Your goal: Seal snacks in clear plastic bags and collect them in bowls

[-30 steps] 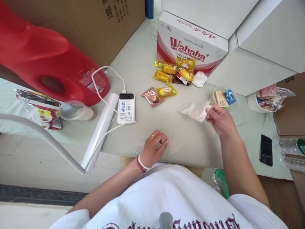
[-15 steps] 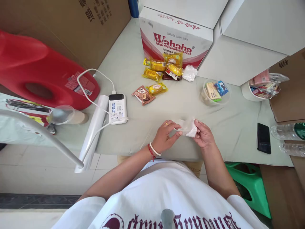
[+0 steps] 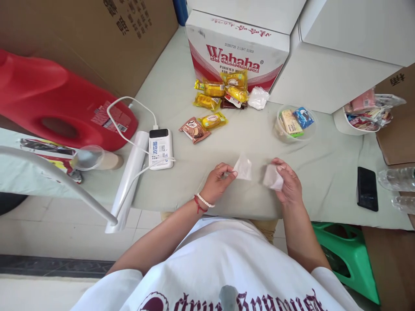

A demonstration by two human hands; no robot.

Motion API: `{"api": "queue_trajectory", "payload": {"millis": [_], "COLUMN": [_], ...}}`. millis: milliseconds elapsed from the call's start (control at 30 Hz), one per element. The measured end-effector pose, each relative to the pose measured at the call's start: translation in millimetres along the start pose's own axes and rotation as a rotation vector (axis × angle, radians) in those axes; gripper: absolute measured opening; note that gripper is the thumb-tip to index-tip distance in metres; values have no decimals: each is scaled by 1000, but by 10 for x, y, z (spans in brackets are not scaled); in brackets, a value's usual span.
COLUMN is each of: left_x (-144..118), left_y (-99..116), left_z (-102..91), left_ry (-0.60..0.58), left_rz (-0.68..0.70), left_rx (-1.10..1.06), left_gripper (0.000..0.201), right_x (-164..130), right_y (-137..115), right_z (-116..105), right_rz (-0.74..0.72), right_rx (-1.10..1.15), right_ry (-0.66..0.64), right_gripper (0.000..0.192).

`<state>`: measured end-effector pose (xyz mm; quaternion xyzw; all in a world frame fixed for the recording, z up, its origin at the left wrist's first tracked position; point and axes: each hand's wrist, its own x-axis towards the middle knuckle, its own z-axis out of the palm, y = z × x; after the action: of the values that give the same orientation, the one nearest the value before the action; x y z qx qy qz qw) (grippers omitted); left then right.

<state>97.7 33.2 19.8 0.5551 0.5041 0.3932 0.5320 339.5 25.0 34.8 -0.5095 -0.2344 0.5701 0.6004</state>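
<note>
My left hand [image 3: 218, 183] pinches the corner of a small translucent plastic bag [image 3: 243, 168] just above the table. Across a gap to the right, my right hand [image 3: 288, 179] is closed on a second folded, whitish plastic piece [image 3: 273, 177], slightly blurred at its left edge. It looks like the same thin material. Beyond the hands, a brown snack packet [image 3: 195, 130] and a yellow-wrapped cake [image 3: 212, 120] lie side by side. Behind them are several more yellow-wrapped cakes [image 3: 207, 102] and a crumpled clear plastic bundle [image 3: 258, 97].
A round clear tub [image 3: 281, 133] with snacks stands at back right, near a white bowl [image 3: 350, 125] of packets. A phone [image 3: 367, 188] lies far right. Left are a power bank [image 3: 161, 151] with a cable, a plastic roll [image 3: 129, 177] and a red jug [image 3: 74, 108]. Behind stands a Wahaha box [image 3: 275, 52].
The hands have moved apart, left hand leftward and right hand rightward. The plastic that both held together is now two separate pieces, one in each hand. The view has shifted slightly.
</note>
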Motion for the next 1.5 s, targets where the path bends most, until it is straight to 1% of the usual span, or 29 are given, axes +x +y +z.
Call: {"api": "queue_trajectory", "payload": {"millis": [67, 133, 233, 300, 400, 467, 533, 567, 600, 633, 700, 733, 767, 800, 833, 867, 900, 933, 967, 1000, 1067, 1167, 1300, 1400, 1500], "left_x": [-17, -38, -58, -64, -67, -73, -87, -99, -115, -133, -176, -197, -213, -225, -229, -226, -216, -201, -184, -166, -134, -107, -97, -98, -114], "left_y": [4, 3, 21, 50, 82, 67, 21, -7, -33, -52, -59, -45, -23, 3, 27, 46, 55, 52, 40, 19, -31, -80, -87, -103, -129], "left_z": [-19, -2, 54, 80, 92, 88, 78, 69, 58, 46, 19, 9, 3, 2, 7, 15, 24, 30, 30, 23, -15, -115, -243, -285, -286], "left_ry": [4, 15, 51, 58, 54, 41, 16, 24, 65, 139, 343, 408, 408, 343, 237, 123, 29, -29, -49, -42, 14, 127, 224, 303, 319], "left_rz": [-39, -120, -246, -295, -314, -313, -304, -282, -244, -186, -25, 59, 130, 178, 190, 165, 110, 35, -43, -110, -185, -235, -323, -315, -290], "left_rx": [-129, -277, -449, -530, -614, -624, -557, -482, -379, -250, 33, 148, 224, 252, 234, 179, 99, 6, -86, -166, -276, -406, -583, -560, -459], "left_gripper": [38, 43, 47, 49, 51, 51, 50, 49, 50, 52, 57, 55, 48, 39, 31, 27, 26, 27, 29, 30, 33, 36, 40, 36, 31], "right_x": [-46, -94, -151, -181, -223, -244, -252, -252, -251, -250, -252, -257, -264, -271, -277, -282, -285, -285, -283, -279, -269, -253, -240, -252, -288], "right_y": [-64, -94, -56, 10, 125, 192, 241, 257, 266, 270, 262, 255, 249, 245, 243, 244, 246, 249, 249, 246, 229, 179, 109, 81, 78], "right_z": [-53, -68, -14, 60, 197, 284, 354, 382, 406, 427, 465, 482, 499, 514, 527, 537, 542, 543, 538, 526, 484, 376, 200, 113, 96], "right_rz": [-47, -6, 97, 205, 343, 396, 426, 429, 423, 411, 375, 354, 331, 308, 285, 265, 245, 228, 215, 204, 188, 184, 227, 233, 214], "right_rx": [-8, -41, -155, -250, -320, -284, -230, -215, -211, -217, -254, -281, -307, -333, -355, -373, -389, -404, -419, -436, -464, -459, -414, -457, -526], "right_ry": [-12, -39, -71, -146, -282, -329, -334, -323, -309, -300, -299, -308, -321, -338, -355, -370, -380, -384, -381, -373, -348, -300, -238, -227, -216], "right_gripper": [33, 32, 30, 31, 47, 49, 44, 42, 41, 41, 40, 39, 38, 37, 36, 34, 33, 32, 31, 31, 30, 30, 31, 30, 32]}}
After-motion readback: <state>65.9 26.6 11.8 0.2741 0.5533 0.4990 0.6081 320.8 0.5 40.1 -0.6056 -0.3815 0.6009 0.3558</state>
